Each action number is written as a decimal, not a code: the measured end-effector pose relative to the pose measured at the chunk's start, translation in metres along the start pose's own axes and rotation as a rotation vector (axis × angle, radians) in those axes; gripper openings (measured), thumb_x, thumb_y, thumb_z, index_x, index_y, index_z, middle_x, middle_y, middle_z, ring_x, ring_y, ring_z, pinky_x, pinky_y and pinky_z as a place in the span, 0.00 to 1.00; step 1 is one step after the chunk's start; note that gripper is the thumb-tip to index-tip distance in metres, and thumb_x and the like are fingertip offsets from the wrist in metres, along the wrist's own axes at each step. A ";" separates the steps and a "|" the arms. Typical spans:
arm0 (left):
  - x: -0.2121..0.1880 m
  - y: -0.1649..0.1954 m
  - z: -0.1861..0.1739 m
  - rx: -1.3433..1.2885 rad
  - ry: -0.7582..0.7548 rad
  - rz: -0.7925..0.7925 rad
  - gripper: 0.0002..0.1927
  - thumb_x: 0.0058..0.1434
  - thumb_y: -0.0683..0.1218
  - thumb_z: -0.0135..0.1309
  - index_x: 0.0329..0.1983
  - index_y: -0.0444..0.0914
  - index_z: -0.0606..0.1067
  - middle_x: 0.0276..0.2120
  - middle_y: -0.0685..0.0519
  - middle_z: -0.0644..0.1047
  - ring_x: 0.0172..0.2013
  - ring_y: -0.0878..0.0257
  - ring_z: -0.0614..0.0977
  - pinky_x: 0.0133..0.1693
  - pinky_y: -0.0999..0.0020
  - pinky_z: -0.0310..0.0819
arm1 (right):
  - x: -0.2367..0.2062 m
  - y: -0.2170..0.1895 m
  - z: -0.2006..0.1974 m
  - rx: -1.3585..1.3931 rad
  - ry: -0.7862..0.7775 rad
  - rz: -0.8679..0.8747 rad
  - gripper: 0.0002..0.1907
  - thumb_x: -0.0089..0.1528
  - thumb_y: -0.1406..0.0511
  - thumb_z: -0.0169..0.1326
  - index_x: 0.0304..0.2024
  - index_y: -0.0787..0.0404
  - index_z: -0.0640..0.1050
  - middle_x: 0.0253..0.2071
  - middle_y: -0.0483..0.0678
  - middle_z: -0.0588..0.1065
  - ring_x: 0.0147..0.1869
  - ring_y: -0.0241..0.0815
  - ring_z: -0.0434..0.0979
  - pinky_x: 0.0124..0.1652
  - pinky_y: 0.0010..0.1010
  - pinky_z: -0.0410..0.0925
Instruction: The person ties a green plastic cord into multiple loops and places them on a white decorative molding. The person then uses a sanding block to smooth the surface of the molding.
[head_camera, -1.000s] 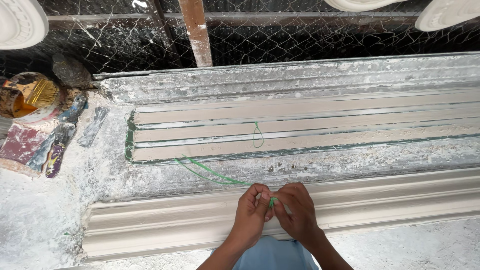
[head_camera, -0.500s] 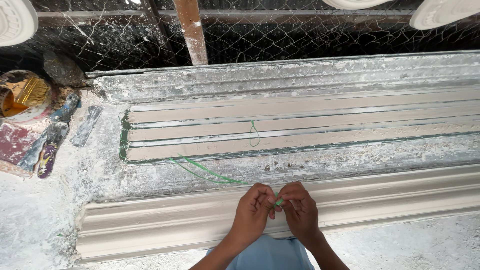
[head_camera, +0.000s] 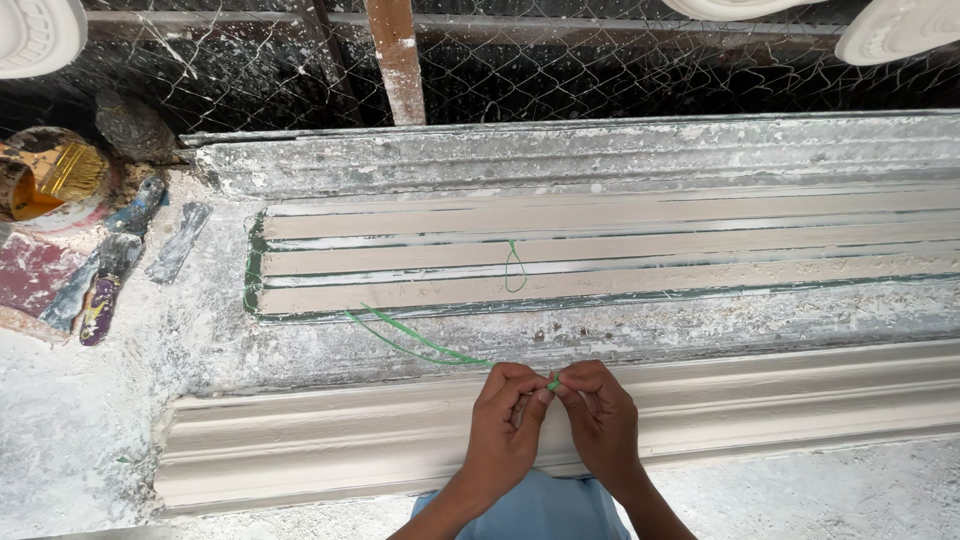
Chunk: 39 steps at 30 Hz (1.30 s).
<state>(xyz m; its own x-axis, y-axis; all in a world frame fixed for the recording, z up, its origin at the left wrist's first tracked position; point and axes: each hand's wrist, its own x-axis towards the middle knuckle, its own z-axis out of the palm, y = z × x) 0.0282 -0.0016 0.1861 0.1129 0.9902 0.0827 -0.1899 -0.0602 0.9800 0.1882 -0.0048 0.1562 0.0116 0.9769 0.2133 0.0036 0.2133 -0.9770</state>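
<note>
My left hand (head_camera: 503, 425) and my right hand (head_camera: 602, 420) meet fingertip to fingertip over a long cream plaster moulding (head_camera: 300, 440) at the near edge of the bench. Both pinch the end of a thin green string (head_camera: 415, 342) that trails left and back toward a long mould (head_camera: 620, 250) filled with wet plaster in several strips. A small green loop (head_camera: 514, 268) sticks up out of the plaster in the mould's middle.
A tub with a yellow brush (head_camera: 55, 178) stands at the far left, with scrapers and a putty knife (head_camera: 100, 290) beside it. Wire mesh (head_camera: 600, 70) and a wooden post (head_camera: 397, 60) rise behind the bench. White plaster casts (head_camera: 35, 35) hang at the top corners.
The view has shifted slightly. My hands stay together on the green string over the moulding, with the fingers working at its end.
</note>
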 end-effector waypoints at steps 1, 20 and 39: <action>0.000 0.001 -0.001 0.038 0.012 0.052 0.06 0.70 0.36 0.53 0.47 0.30 0.77 0.46 0.48 0.70 0.44 0.64 0.75 0.44 0.72 0.73 | 0.001 -0.001 0.000 -0.006 0.005 0.034 0.06 0.67 0.74 0.52 0.47 0.66 0.76 0.47 0.52 0.75 0.52 0.37 0.78 0.51 0.26 0.73; 0.002 -0.019 -0.011 -0.330 -0.006 -0.288 0.07 0.70 0.41 0.52 0.45 0.31 0.77 0.48 0.52 0.71 0.36 0.68 0.77 0.39 0.73 0.75 | 0.011 -0.034 0.012 -0.408 -0.059 -0.116 0.09 0.62 0.72 0.60 0.45 0.59 0.80 0.47 0.48 0.81 0.55 0.44 0.79 0.53 0.35 0.71; -0.008 -0.014 -0.004 -0.169 -0.034 -0.227 0.10 0.72 0.47 0.53 0.42 0.34 0.76 0.29 0.60 0.76 0.27 0.77 0.67 0.28 0.77 0.59 | -0.003 -0.020 0.010 -0.151 -0.044 -0.083 0.08 0.64 0.75 0.53 0.46 0.62 0.75 0.48 0.52 0.78 0.55 0.43 0.76 0.55 0.33 0.69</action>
<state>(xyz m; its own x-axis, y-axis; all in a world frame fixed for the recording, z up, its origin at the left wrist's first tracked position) 0.0264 -0.0078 0.1714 0.2030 0.9710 -0.1265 -0.3160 0.1873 0.9301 0.1783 -0.0121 0.1747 -0.0389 0.9564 0.2895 0.1526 0.2920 -0.9442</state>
